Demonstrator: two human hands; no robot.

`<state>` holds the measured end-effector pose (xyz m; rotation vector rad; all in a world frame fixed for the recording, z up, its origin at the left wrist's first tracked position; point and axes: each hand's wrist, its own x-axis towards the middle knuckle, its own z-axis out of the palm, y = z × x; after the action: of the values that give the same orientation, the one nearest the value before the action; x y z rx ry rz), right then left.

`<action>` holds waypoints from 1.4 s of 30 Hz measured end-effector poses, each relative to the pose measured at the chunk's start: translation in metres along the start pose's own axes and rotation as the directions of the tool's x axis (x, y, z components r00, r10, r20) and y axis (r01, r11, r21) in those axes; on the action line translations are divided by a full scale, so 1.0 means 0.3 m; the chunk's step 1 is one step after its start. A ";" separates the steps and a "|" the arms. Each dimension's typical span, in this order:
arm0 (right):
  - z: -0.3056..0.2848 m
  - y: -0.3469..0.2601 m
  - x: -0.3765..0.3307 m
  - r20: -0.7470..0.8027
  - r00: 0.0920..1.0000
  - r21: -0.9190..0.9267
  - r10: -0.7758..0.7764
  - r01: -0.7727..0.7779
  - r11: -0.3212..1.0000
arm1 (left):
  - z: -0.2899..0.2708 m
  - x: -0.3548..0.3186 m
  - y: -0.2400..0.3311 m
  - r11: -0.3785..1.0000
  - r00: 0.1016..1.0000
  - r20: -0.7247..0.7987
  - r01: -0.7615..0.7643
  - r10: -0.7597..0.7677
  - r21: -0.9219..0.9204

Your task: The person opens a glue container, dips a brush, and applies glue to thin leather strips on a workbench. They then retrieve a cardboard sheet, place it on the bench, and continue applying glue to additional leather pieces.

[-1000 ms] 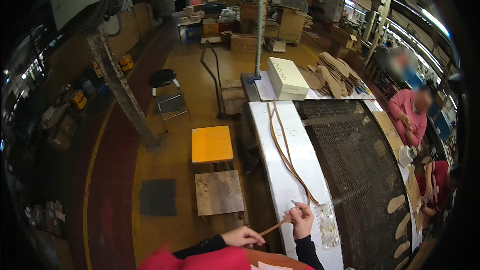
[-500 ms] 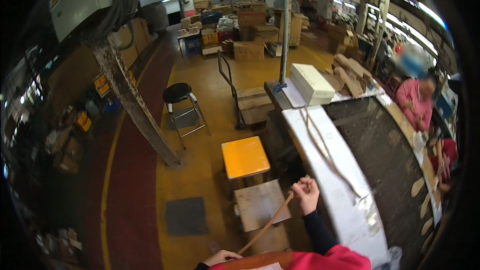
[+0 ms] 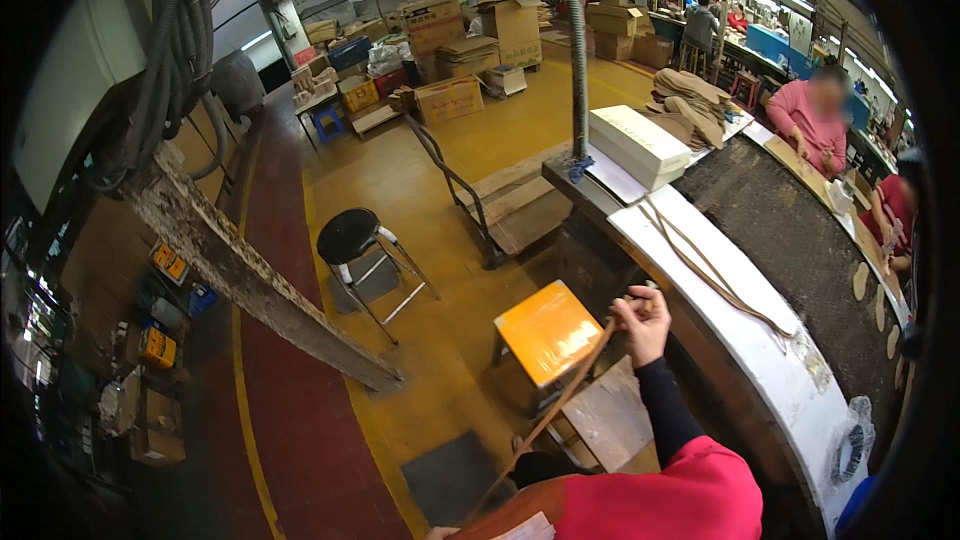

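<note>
One tan strip [image 3: 560, 405] is held in the right hand [image 3: 641, 323], which is seen toward four o'clock from the middle of the view; its grip is narrow, with the strip pinched between thumb and fingers, though the exact contact is masked by the knuckles. From there the strip is stretched slantwise toward seven o'clock, and its lower end is made hard to follow where it is set against the brown apron [image 3: 520, 508]. At six o'clock the left hand [image 3: 440, 533] is cut off by the lower edge, so that only a sliver is shown; whether its grip is wide, narrow or filled cannot be told. Taking the right hand as the dial's centre, a yellow-topped stool [image 3: 545, 332] is placed at nine o'clock, its legs largely hidden, and a wood-topped stool [image 3: 610, 415] near half past six, partly covered by the sleeve. At three o'clock the white surface [image 3: 755, 275] is reached, with more strips [image 3: 715, 280] laid along it toward two o'clock. A pale box [image 3: 635, 145] is seen at twelve. At four o'clock a clear plastic bag [image 3: 852, 440] is set on the surface, its dark contents blurred by the wrapping.
</note>
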<state>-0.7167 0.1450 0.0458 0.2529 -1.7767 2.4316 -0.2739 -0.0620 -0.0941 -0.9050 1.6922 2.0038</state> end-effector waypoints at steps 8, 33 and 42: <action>0.374 0.073 0.337 -0.102 0.991 0.118 -0.088 0.100 0.988 | -0.468 0.404 0.385 0.986 0.995 0.089 0.035 -0.049 0.162; 1.156 0.553 0.916 -0.256 0.964 -0.342 0.071 -0.159 0.926 | -0.994 2.267 2.310 0.955 0.950 -0.129 -0.269 0.284 0.121; 1.271 0.839 1.300 -0.232 0.923 -0.322 0.307 -0.371 0.871 | -0.948 2.778 2.543 0.885 0.855 -0.484 -0.358 0.183 -0.299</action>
<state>-1.1228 -0.2957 0.0041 -0.3294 -2.2931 2.1733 -1.3043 -0.6054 -0.1170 -1.4162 1.7694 2.5314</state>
